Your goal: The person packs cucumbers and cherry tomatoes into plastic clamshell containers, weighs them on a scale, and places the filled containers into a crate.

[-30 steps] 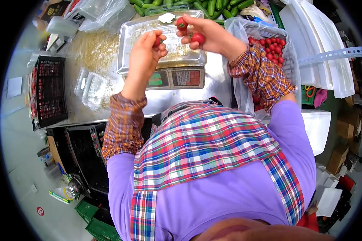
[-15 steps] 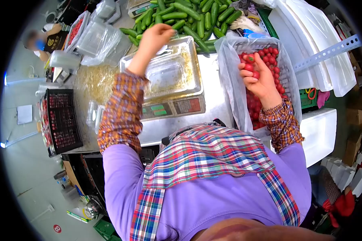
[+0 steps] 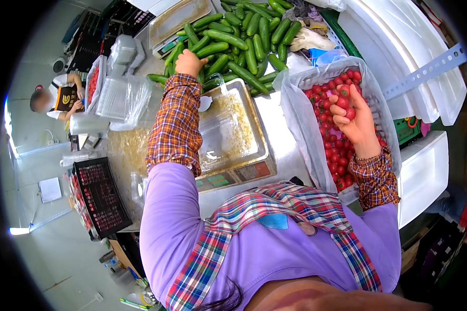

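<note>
My right hand [image 3: 359, 127] is closed around a few red cherry tomatoes [image 3: 349, 113], above a grey crate [image 3: 307, 140] lined with clear plastic. Loose cherry tomatoes [image 3: 337, 155] fill much of that crate. My left hand [image 3: 190, 63] has its fingers curled in front of a heap of green cucumbers [image 3: 251, 49]. It is near the far edge of a clear plastic container [image 3: 213, 140], which lies on the metal pan of a weighing scale [image 3: 238, 173]. What its fingers hold, if anything, is hidden.
Stacked clear containers [image 3: 122, 98] stand at the left behind a black crate [image 3: 101, 194]. A second scale [image 3: 176, 23] is at the back. White foam boxes [image 3: 425, 171] and a perforated metal bar [image 3: 425, 72] flank the right side. A co-worker [image 3: 65, 98] is at far left.
My left hand has moved away from me, toward the cucumbers. My right hand has turned slightly and still holds tomatoes. The view has shifted, showing more of the co-worker.
</note>
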`<action>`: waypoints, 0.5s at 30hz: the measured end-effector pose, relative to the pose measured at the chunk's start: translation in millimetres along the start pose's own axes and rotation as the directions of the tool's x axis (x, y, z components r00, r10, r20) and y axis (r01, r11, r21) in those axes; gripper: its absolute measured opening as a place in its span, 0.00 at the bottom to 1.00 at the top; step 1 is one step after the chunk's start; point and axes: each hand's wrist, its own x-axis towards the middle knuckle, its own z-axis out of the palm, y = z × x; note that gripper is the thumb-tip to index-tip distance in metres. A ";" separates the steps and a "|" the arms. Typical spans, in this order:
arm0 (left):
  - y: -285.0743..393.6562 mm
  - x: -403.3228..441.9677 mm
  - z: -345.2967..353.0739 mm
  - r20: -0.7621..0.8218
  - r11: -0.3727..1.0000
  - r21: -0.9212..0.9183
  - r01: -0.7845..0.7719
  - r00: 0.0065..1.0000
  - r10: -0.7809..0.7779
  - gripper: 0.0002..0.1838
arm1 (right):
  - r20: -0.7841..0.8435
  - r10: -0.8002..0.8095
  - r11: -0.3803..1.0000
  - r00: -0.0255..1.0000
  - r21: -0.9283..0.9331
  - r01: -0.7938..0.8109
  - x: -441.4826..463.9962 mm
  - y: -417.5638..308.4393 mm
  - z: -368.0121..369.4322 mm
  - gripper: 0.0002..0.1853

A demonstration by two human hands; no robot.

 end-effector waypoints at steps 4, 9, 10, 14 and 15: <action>-7.7 19.2 11.0 0.079 0.995 -0.074 -0.071 0.994 0.077 0.29 | -0.044 -0.055 0.996 0.998 -0.074 0.051 1.1 0.7 5.5 0.15; 15.2 3.7 -26.0 0.148 0.792 -0.490 -0.364 0.861 0.487 0.25 | -0.043 -0.061 0.985 0.997 -0.166 0.053 1.7 7.2 11.4 0.13; 16.0 10.6 -16.0 0.211 0.770 -0.429 -0.473 0.776 0.594 0.25 | -0.044 -0.056 0.982 0.997 -0.185 0.047 2.7 9.3 11.5 0.13; 26.4 10.0 -0.3 0.153 0.768 -0.315 -0.558 0.768 0.621 0.29 | -0.059 -0.043 0.967 0.997 -0.253 0.027 0.1 9.0 12.3 0.13; 27.6 12.7 3.6 0.139 0.777 -0.294 -0.557 0.779 0.612 0.30 | -0.059 -0.049 0.964 0.997 -0.264 0.032 0.2 9.6 10.9 0.13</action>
